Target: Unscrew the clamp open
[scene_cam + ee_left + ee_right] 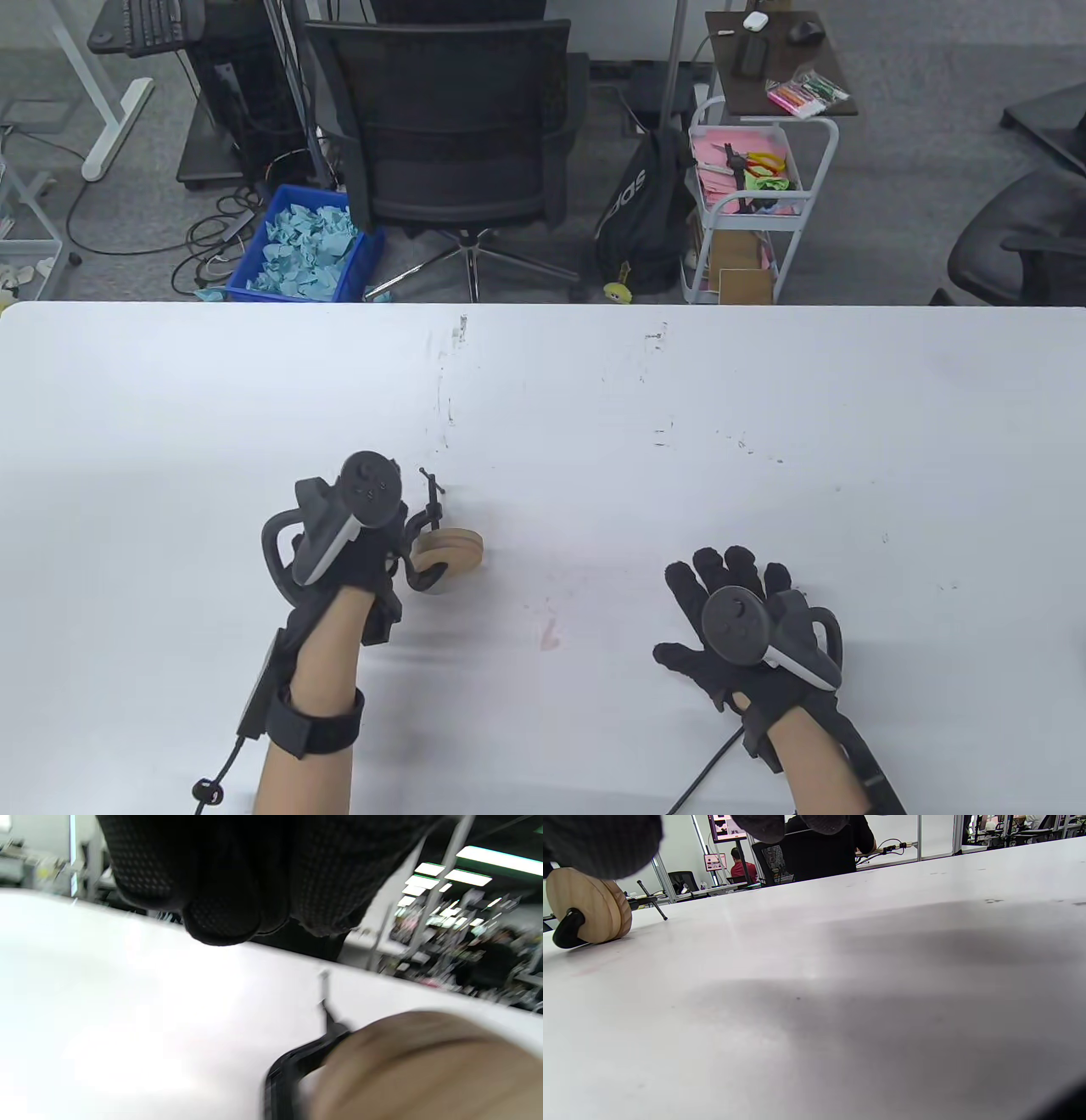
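White table (594, 407) spans the work area, with an office chair (450, 127), a blue bin (305, 246) of paper scraps and a white cart (747, 204) on the floor beyond its far edge. Clamp (424, 531), black with a thin cross-bar handle pointing away from the person, lies on the table left of centre, gripping two stacked wooden discs (450, 552). Left hand (356, 543) sits just beside the clamp on its left; whether its fingers hold the frame cannot be told, since the tracker hides them. Right hand (738, 611) rests flat on the table, fingers spread, well apart from the clamp
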A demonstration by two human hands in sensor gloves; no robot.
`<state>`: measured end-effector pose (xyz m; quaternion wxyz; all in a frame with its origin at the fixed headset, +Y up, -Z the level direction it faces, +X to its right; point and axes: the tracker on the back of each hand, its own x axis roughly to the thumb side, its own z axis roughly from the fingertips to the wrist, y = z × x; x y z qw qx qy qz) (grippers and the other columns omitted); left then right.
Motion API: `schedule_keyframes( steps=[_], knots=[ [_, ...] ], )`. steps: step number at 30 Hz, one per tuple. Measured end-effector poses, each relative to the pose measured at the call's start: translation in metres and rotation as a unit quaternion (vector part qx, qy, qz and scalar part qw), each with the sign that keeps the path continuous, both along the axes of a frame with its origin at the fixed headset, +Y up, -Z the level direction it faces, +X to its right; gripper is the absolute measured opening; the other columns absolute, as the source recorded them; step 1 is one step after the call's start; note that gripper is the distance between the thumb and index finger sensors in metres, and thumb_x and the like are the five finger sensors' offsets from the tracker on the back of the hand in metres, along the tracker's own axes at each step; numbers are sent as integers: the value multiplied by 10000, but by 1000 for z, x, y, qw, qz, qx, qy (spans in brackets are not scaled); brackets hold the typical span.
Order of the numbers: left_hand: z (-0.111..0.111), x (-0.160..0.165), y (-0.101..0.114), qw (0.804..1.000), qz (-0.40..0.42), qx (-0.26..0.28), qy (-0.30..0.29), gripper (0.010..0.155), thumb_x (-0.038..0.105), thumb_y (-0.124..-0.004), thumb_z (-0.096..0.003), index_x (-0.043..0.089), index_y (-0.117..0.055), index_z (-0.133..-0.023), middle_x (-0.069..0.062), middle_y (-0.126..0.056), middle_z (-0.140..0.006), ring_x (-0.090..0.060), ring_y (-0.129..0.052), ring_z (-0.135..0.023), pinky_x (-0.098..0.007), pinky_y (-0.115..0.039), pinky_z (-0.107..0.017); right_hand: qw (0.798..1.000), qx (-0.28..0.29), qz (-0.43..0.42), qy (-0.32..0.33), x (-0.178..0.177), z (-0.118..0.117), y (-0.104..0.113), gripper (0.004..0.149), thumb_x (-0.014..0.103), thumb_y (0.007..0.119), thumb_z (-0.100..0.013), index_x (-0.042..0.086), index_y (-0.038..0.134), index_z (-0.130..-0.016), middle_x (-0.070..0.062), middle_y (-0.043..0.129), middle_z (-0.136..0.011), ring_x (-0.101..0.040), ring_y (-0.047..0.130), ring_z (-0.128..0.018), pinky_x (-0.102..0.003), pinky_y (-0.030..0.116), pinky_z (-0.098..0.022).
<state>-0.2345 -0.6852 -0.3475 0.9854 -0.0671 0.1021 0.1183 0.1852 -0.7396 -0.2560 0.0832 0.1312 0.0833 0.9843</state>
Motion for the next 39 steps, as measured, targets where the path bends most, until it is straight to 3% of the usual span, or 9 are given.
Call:
schedule_keyframes(
  steps=[5,10,23,25,27,31,33,37,39],
  knots=[
    [-25,-13,-44,993,91,-78,5,564,455,-926,-409,262,-809,-925,-36,-926,-787,-199,-996,-506,-339,-856,-428,1000,-13,17,6,-3,-1,-5,875,712,688,-369,329,350,-1080,-36,261,-1118,-460,225,-1061,-693,158,-685],
    [-37,-14,-72,984,120,-132,-8,676,491,-953,-354,282,-764,-968,-67,-819,-872,-226,-930,-602,-374,-808,-509,1000,-23,12,2,-2,-1,-6,875,708,690,-370,326,352,-1080,-37,261,-1118,-462,225,-1060,-693,156,-685],
    [-28,-5,-68,971,201,-81,-101,423,347,-944,-397,442,-839,-796,-73,-746,-1024,-332,-894,-813,-517,-750,-664,999,-40,4,-4,0,-4,-12,868,708,683,-372,325,356,-1079,-38,267,-1116,-461,235,-1059,-692,164,-686],
    [-26,-4,-66,950,260,-78,-156,493,444,-972,-318,415,-841,-792,-31,-781,-1030,-348,-914,-884,-538,-754,-682,999,-45,2,-7,1,-6,-13,866,706,684,-373,322,359,-1079,-40,268,-1115,-462,236,-1058,-691,164,-686],
    [-21,8,-65,917,331,-104,-196,329,406,-969,-408,368,-893,-726,-66,-739,-1061,-389,-867,-925,-564,-718,-694,999,-48,-1,-9,3,-6,-14,866,705,684,-373,322,359,-1078,-37,269,-1115,-462,237,-1058,-692,164,-686],
    [-8,29,-53,922,308,-30,-231,322,386,-957,-440,369,-851,-743,-26,-643,-1123,-398,-761,-1015,-583,-664,-733,999,-46,-6,-11,5,-6,-14,865,704,684,-373,322,360,-1078,-39,272,-1115,-462,238,-1058,-691,165,-687],
    [-2,39,-49,904,341,-11,-257,349,419,-936,-452,308,-823,-762,-18,-642,-1124,-363,-804,-1000,-603,-644,-732,999,-46,-11,-16,8,-6,-13,863,704,682,-373,322,359,-1077,-38,270,-1115,-461,238,-1059,-691,166,-687],
    [18,75,-38,823,481,4,-302,348,418,-926,-460,219,-826,-728,-28,-687,-1101,-435,-734,-1022,-672,-633,-702,998,-33,-37,-30,16,-6,-10,861,699,686,-374,318,368,-1077,-41,282,-1113,-464,250,-1057,-692,173,-687],
    [26,93,-38,787,525,3,-324,365,432,-919,-466,195,-812,-721,-14,-710,-1085,-425,-764,-1011,-644,-757,-651,998,-34,-43,-34,18,-6,-11,860,697,688,-374,316,372,-1076,-43,287,-1113,-463,254,-1058,-693,174,-688]
  ],
)
